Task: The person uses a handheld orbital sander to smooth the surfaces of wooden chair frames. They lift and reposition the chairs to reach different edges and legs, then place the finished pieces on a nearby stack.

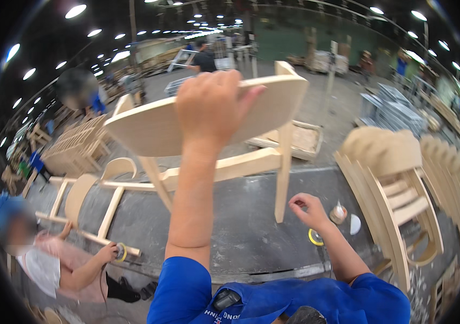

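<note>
**Chair frame held by its backrest above a worktable**

A pale wooden chair frame (235, 166) is held in front of the wearer, over the dark worktable (251, 210); whether its legs are resting on the surface cannot be told. The upper edge of the curved backrest (149, 129) is firmly gripped by the left hand (208, 105), with the fingers closed over it and the thumb laid along it. The right hand (308, 209) is held just beside the nearer leg (283, 186), with the fingers loosely bent, partly open, and nothing seen in it.

Assembly is judged well advanced: backrest, legs and crossbar appear already joined, and no gap is seen at the visible joints. How much of the surface has been smoothed cannot be told. A yellow-rimmed tool (312, 237) is left unheld near the right forearm, beyond which a small bottle (338, 214) and a white disc (355, 224) are placed. The frame is positioned apart from the stacked chairs (386, 154) at right, so handling of this piece is judged unfinished. At left, another frame (110, 213) is attended by a co-worker (81, 275).
</note>
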`<state>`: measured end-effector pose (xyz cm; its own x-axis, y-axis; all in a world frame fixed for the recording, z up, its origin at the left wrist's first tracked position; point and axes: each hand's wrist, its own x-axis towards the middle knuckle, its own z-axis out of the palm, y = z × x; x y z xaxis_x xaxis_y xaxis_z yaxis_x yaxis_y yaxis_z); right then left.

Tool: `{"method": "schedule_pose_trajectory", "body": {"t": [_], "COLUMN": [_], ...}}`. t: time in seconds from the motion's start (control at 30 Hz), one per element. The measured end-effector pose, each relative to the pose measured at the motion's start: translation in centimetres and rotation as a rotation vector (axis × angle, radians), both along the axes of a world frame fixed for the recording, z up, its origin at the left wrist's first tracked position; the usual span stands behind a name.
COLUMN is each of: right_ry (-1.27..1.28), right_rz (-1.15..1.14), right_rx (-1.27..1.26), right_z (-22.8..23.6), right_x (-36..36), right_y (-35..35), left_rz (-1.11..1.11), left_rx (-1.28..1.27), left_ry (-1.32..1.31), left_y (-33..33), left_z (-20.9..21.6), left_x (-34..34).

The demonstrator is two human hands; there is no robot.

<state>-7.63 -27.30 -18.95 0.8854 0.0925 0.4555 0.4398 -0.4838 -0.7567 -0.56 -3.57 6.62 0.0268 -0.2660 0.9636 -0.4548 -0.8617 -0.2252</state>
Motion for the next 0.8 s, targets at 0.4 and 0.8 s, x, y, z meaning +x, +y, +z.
{"method": "schedule_pose_trajectory", "body": {"t": [0.4,0.8], "right_ry": [0.103,-0.162], "right_rz": [0.018,0.109], "right_rx": [0.028,0.231], "right_z": [-1.2,2.5], "right_x": [-6.8,-6.7], "right_y": [-5.7,-11.7], "left_rz": [0.074,0.09], "left_rx": [0.024,0.048], "left_ry": [-0.059,0.022], "left_y": [-0.7,-1.0], "left_z": [-0.8,-6.8], "left_x": [-6.4,-23.0]}}
